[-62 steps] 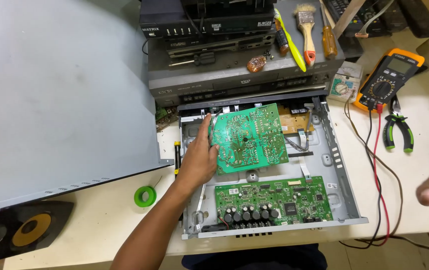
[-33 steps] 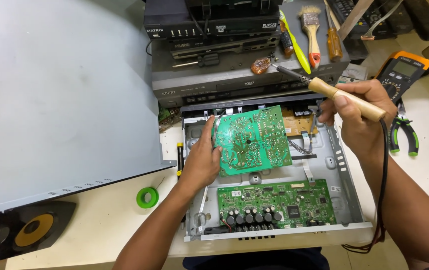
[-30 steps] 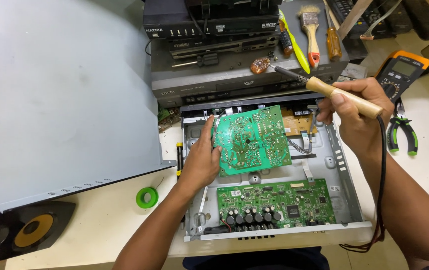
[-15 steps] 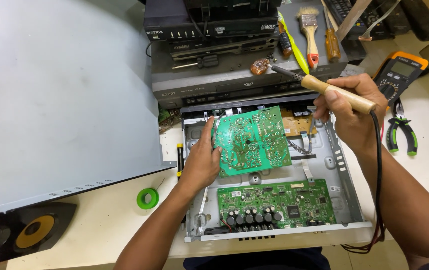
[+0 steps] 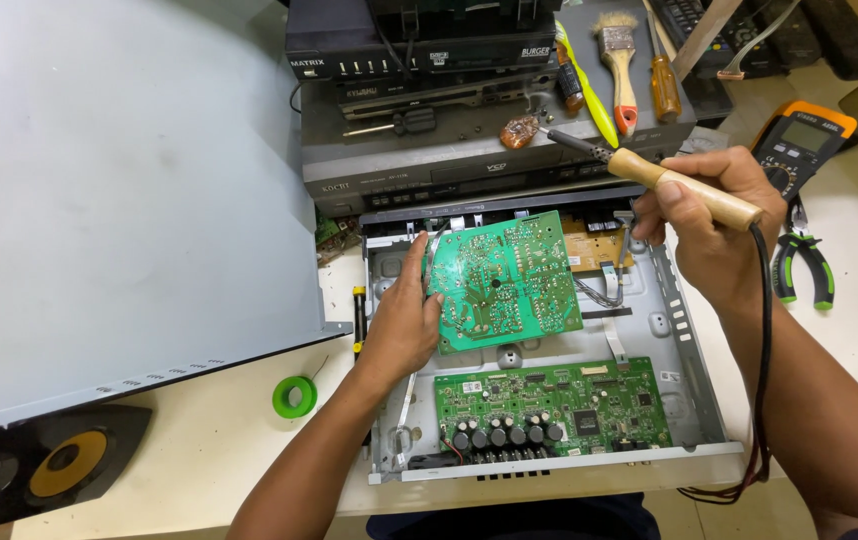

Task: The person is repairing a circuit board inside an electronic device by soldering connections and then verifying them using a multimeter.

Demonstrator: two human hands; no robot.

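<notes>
While my left hand (image 5: 401, 330) grips the left edge of the flipped green circuit board (image 5: 505, 281), propping it solder side up over the open metal chassis (image 5: 671, 330), my right hand (image 5: 714, 225) is closed around the wooden handle of the soldering iron (image 5: 684, 187), up and to the right of the board; the iron's long axis runs from my fist up and leftward, so its tip (image 5: 549, 135) sits beyond the board's far edge, over the stacked grey players (image 5: 449, 170), not over the solder joints; the right hand is the nearer one to bring it down; the hands are well apart, the board between them; a second green board (image 5: 549, 405) lies flat nearer me; a multimeter (image 5: 799, 140) and green-handled pliers (image 5: 804, 265) lie right of my right hand, a green tape roll (image 5: 295, 397) left of my left forearm; the iron's cord (image 5: 764, 350) hangs along my right forearm.
</notes>
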